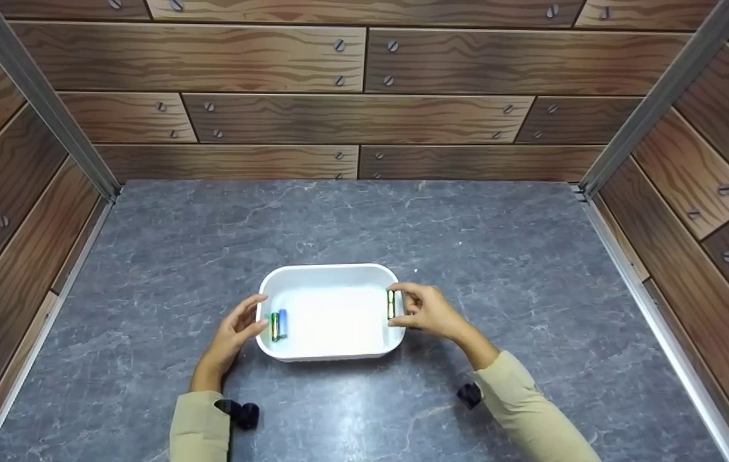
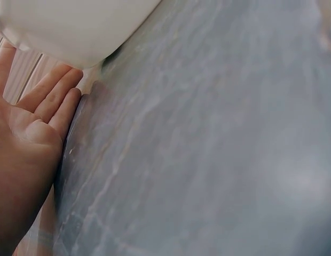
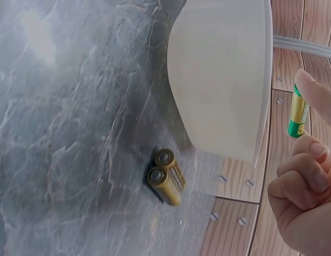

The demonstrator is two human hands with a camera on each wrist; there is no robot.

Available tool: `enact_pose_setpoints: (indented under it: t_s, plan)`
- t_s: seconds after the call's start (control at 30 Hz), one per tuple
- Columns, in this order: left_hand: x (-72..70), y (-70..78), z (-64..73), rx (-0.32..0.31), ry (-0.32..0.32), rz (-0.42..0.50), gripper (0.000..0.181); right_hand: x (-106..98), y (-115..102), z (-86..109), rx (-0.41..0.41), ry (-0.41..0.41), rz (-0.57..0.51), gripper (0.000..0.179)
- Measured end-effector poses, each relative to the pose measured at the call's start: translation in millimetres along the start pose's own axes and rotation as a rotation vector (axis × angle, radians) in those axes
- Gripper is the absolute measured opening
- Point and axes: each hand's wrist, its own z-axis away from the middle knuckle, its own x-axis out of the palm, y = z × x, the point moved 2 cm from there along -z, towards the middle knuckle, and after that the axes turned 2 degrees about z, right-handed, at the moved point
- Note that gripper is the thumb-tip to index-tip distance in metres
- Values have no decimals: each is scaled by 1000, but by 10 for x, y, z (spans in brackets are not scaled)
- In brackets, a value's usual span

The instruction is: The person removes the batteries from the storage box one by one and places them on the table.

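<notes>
A white plastic tub (image 1: 332, 353) sits on the table between both hands. My right hand (image 1: 428, 312) pinches a green-and-gold battery (image 3: 298, 114) by its two ends, between thumb and index finger, over the tub's right rim. My left hand (image 1: 231, 337) is at the left end of the tub, thumb and index fingertips at the rim. In the left wrist view its other fingers (image 2: 58, 98) extend straight near the tub's end. Inside the tub, at the left, another green-and-gold battery (image 1: 275, 327) lies beside a blue battery (image 1: 283, 323).
Two gold-coloured batteries (image 3: 166, 181) are side by side on the grey marbled table (image 3: 75, 133) near the tub's end. Wood-patterned walls (image 1: 364, 119) and metal corner posts (image 1: 37, 96) enclose the back and sides. Black wrist-worn devices (image 1: 246, 416) show at both sleeves.
</notes>
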Motion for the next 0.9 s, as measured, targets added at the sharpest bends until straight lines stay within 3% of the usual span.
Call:
enact_pose_setpoints:
  t_s: [0.27,0.53,0.9]
  plan:
    - [-2,-3,-2,-9,5,-1,52,-59,73,61,-2,28,-7,58]
    - [-7,-12,-4,-13,-13,19,53,-123,154,120,53,43,-51,57]
    - [-3,-15,-7,-6,0,10,52,-165,326,169,47,61,-47,56]
